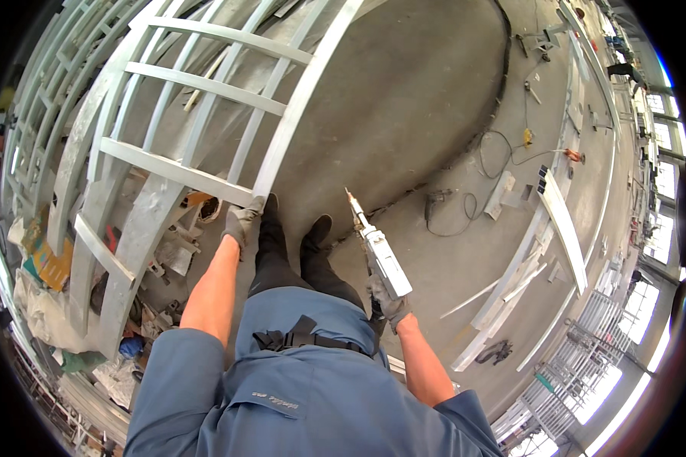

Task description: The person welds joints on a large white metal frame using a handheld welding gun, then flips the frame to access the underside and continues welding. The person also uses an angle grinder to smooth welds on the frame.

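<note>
My right hand (389, 300), in a grey glove, is closed round the grip of a white welding gun (384, 259) with a pointed copper-coloured tip. The gun points forward and slightly left, its tip apart from any metal. At the near corner of a pale metal frame (290, 126) my gloved left hand (241, 222) is closed on the frame's end. The frame has long bars joined by several curved crosspieces. Part of the gun's grip is hidden by its white body and my hand.
Metal offcuts and clutter (177, 251) lie on the floor at left, below more frames. At right are a corded power tool (437, 199), metal strips (564, 228) and cables. A black cable (503, 68) curves across the floor ahead.
</note>
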The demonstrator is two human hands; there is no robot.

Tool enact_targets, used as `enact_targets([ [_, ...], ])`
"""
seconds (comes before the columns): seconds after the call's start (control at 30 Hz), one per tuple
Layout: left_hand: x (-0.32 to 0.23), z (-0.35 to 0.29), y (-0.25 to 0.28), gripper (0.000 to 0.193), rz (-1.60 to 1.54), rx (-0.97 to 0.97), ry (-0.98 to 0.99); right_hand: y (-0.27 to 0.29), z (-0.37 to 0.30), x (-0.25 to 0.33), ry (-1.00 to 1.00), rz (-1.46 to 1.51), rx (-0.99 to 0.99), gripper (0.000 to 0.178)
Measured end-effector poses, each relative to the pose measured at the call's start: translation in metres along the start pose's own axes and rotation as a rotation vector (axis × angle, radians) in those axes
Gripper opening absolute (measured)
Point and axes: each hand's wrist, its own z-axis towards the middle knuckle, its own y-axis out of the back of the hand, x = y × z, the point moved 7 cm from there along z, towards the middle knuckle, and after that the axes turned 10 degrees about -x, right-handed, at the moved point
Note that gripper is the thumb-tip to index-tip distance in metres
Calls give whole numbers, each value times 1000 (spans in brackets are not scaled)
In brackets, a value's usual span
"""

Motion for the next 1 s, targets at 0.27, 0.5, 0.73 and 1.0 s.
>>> enact_targets([
  [0.27, 69, 64, 23, 32, 314, 89, -247, 6, 8, -7, 42, -70, 26, 38],
  [0.5, 56, 34, 19, 54, -143, -134, -45, 3, 19, -2, 60, 176, 199, 40],
  [0.73, 27, -32, 79, 80, 41, -243, -48, 1, 31, 35, 99, 99, 198, 39],
  [1.0, 70, -58, 405, 99, 573, -996, 162, -70, 36, 75, 86, 3, 288, 38],
])
